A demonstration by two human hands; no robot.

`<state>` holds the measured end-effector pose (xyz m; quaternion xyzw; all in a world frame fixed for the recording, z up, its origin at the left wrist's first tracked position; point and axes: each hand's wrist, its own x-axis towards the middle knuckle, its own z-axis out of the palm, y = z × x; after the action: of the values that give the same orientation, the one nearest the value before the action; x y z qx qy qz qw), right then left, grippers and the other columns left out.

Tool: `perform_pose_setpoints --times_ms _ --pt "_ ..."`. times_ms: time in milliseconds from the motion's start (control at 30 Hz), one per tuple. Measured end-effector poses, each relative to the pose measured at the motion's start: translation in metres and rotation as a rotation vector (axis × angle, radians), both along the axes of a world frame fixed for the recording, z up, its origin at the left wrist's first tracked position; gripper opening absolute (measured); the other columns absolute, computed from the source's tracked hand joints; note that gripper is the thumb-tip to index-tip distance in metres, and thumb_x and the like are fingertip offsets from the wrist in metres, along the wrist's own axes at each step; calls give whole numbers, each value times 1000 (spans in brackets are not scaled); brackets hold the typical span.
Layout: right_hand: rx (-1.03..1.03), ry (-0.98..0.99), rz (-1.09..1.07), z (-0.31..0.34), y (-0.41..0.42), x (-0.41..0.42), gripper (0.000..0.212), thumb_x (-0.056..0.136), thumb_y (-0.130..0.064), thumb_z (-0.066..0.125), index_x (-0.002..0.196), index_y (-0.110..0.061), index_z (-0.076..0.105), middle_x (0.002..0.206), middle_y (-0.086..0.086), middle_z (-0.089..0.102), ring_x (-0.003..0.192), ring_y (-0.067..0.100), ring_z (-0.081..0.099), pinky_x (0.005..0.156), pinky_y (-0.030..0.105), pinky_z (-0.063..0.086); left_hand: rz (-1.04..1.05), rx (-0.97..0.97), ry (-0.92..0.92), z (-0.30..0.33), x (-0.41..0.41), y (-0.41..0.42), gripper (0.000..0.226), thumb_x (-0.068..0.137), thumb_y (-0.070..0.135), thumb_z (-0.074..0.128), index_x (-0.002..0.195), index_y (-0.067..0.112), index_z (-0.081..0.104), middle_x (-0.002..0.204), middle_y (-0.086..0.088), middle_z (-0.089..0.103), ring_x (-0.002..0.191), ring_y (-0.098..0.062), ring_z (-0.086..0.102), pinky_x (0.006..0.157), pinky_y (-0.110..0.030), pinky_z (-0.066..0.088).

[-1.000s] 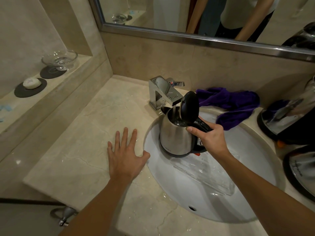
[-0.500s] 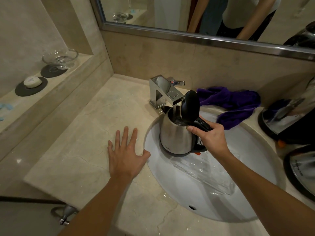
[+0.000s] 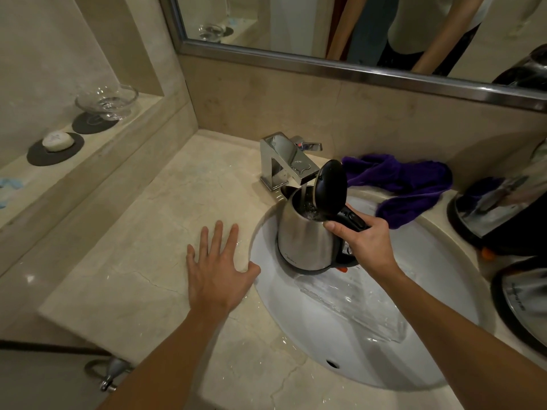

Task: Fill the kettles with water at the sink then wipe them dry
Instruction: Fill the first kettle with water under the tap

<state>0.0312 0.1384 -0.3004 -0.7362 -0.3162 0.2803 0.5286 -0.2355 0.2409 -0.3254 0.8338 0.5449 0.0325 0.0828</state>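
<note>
Two hands were in view, doing different work. The right hand (image 3: 365, 244) gripped the black handle of the steel kettle (image 3: 305, 235), fingers curled round it, holding the kettle upright over the far-left part of the sink (image 3: 444, 291) with its lid (image 3: 330, 189) hinged open. The left hand (image 3: 217, 267) lay flat with fingers spread on the wet marble counter (image 3: 142, 261), just beside the basin rim and holding nothing.

A stream fell from the chrome faucet (image 3: 284, 161) straight into the kettle's open mouth (water was visible inside, though its level could not be judged). The kettle's long axis stood vertical, directly below the spout, with its handle pointing toward the right arm; lifting it away would fall naturally to that hand. The purple cloth (image 3: 411, 187) lay behind the basin, beyond the kettle and nearer the right hand. Two more kettles (image 3: 491, 211) stood on the counter at the right edge.
</note>
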Motion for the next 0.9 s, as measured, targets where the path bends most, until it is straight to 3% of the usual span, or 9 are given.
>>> perform_pose_setpoints --times_ms 267,900 --pt "6 -3 3 3 0 -1 82 62 -53 82 136 -22 67 110 -9 75 109 10 68 99 37 57 7 8 7 -4 0 2 94 75 74 15 162 39 2 171 5 -6 157 -21 -9 125 -52 1" --pt "-5 1 -10 -1 0 0 90 57 -67 82 135 -25 69 115 -6 76 114 17 68 102 48 56 3 -4 -35 0 -1 0 93 78 72 23 162 38 3 170 5 -5 157 -21 -9 125 -51 0"
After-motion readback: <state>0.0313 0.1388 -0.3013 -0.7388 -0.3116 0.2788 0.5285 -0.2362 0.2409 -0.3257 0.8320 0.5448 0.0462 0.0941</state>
